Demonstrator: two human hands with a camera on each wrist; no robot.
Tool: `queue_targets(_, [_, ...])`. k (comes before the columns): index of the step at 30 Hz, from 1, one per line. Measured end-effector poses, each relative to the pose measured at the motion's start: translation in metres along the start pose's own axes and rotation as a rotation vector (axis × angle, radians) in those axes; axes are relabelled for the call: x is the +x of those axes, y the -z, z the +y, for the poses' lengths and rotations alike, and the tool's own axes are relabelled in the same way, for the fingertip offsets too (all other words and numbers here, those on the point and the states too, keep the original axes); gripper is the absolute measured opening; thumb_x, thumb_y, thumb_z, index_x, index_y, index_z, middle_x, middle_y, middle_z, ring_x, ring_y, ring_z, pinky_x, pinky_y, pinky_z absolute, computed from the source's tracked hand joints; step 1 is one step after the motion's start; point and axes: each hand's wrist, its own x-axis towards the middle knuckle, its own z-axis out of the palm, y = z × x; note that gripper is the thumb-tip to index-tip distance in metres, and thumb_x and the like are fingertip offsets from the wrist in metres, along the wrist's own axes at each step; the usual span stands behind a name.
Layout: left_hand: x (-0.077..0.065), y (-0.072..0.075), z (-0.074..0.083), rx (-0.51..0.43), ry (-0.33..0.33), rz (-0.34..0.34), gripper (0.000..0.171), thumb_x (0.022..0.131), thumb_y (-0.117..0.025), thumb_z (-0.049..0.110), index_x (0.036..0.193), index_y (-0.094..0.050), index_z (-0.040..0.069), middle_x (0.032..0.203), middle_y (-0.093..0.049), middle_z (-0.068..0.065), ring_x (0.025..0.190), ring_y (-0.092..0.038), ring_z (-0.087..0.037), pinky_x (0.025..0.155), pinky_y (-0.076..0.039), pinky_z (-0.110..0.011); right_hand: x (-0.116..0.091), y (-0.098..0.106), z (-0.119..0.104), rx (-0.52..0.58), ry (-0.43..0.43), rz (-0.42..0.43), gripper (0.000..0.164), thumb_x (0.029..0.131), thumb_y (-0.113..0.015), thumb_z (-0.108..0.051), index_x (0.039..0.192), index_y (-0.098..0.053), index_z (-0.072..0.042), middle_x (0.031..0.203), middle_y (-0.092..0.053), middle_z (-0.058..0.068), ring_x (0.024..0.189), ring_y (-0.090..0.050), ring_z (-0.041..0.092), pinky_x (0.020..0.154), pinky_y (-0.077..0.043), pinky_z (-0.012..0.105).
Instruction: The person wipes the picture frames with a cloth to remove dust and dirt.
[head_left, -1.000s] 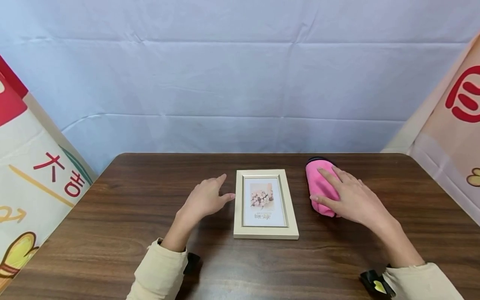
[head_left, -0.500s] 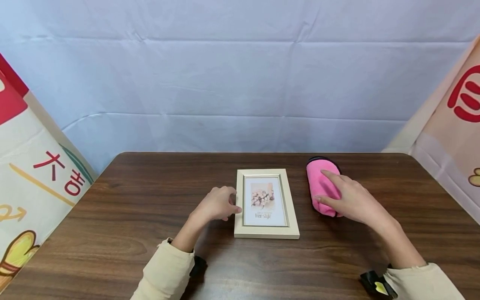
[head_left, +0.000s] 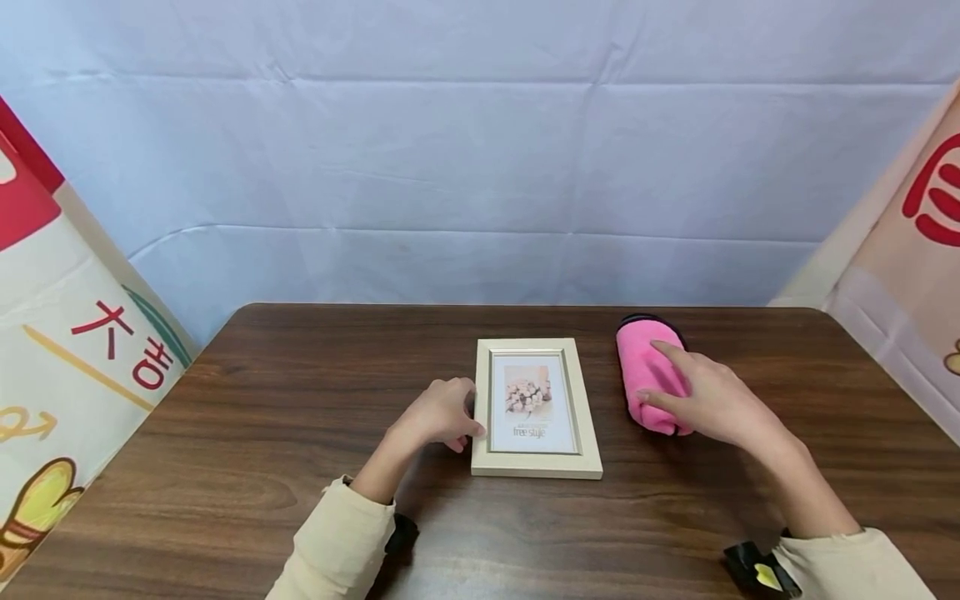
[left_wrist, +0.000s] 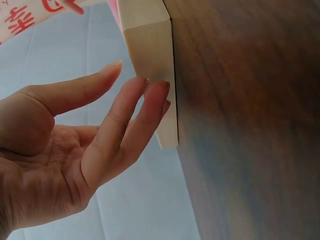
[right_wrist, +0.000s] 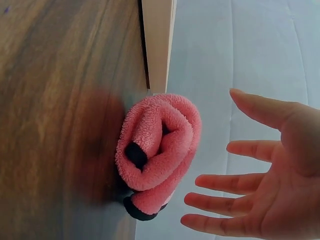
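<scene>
Cream-cuffed, w/ L hand loosely bent, no grip seen, at 9 o'clock edge of photo frame; w/ R hand spread, empty, at 4 o'clock of rolled pink cloth, approx. 3 o'clock from frame on counter.

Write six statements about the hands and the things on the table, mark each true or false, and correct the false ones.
1. The cream rectangular picture frame lies face up on the dark brown wooden table. True.
2. The print in the frame shows a boat. False: it shows pale flowers.
3. The rolled pink plush cloth with black edging lies right of the frame in the head view. True.
4. The right hand is clenched round the cloth. False: its fingers are spread, with a gap to the cloth in the right wrist view.
5. The left hand is at the frame's left edge. True.
6. The cloth stands on end. False: it lies on its side.
</scene>
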Motion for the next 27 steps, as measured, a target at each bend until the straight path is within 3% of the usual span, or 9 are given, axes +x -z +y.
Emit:
queue_targets(9, [-0.004,-0.002,0.002,-0.009,0.005,-0.016,0.052,0.08,-0.068,0.0,0.125,-0.043,-0.008,0.106,-0.055,-0.024,0.053,-0.059,-0.019,0.049,-0.053,-0.029,0.006,-0.001,0.005,0.026,-0.021,-0.065,0.075,0.083,-0.063,-0.043,0.135,-0.036,0.004,0.118,-0.049,0.032,0.108,-0.045,0.045,0.087,-0.038,0.058])
queue_targets(13, [-0.006,-0.002,0.002,0.02,0.016,-0.026,0.041,0.084,-0.066,0.008,0.118,-0.047,-0.007,0.092,-0.055,-0.019,0.053,-0.059,-0.019,0.049,-0.053,-0.03,0.013,-0.002,0.007,0.012,-0.024,-0.095,0.073,0.082,-0.065,-0.04,0.133,-0.038,0.003,0.098,-0.055,0.023,0.095,-0.05,0.038,0.08,-0.042,0.053])
queue_targets(16, [-0.007,-0.002,0.004,0.057,0.016,-0.033,0.032,0.085,-0.065,0.013,0.108,-0.05,-0.005,0.077,-0.052,-0.013,0.052,-0.059,-0.02,0.049,-0.053,-0.03,0.017,-0.001,0.007,0.001,-0.047,-0.113,0.071,0.082,-0.065,-0.04,0.133,-0.039,0.003,0.098,-0.055,0.026,0.096,-0.05,0.041,0.08,-0.042,0.053])
queue_targets(20, [-0.006,-0.004,0.006,0.124,0.015,-0.035,0.021,0.085,-0.065,0.012,0.094,-0.054,-0.003,0.066,-0.052,-0.012,0.049,-0.059,-0.02,0.048,-0.053,-0.029,0.02,-0.003,0.008,-0.007,-0.058,-0.136,0.068,0.082,-0.063,-0.04,0.131,-0.042,0.002,0.113,-0.051,0.034,0.105,-0.047,0.047,0.083,-0.041,0.057])
queue_targets(24, [-0.003,-0.006,0.008,0.184,0.018,-0.035,0.017,0.084,-0.066,0.01,0.076,-0.055,0.0,0.058,-0.053,-0.012,0.045,-0.059,-0.019,0.046,-0.052,-0.027,0.023,-0.006,0.009,0.002,-0.059,-0.146,0.066,0.081,-0.064,-0.04,0.129,-0.045,0.002,0.111,-0.053,0.035,0.102,-0.049,0.046,0.081,-0.043,0.055])
queue_targets(27, [-0.001,-0.007,0.009,0.193,0.02,-0.032,0.017,0.081,-0.068,0.008,0.076,-0.054,0.0,0.059,-0.054,-0.011,0.043,-0.059,-0.016,0.045,-0.051,-0.025,0.024,-0.008,0.009,0.002,-0.06,-0.144,0.066,0.081,-0.065,-0.039,0.128,-0.046,0.003,0.105,-0.055,0.034,0.097,-0.05,0.043,0.078,-0.044,0.052])
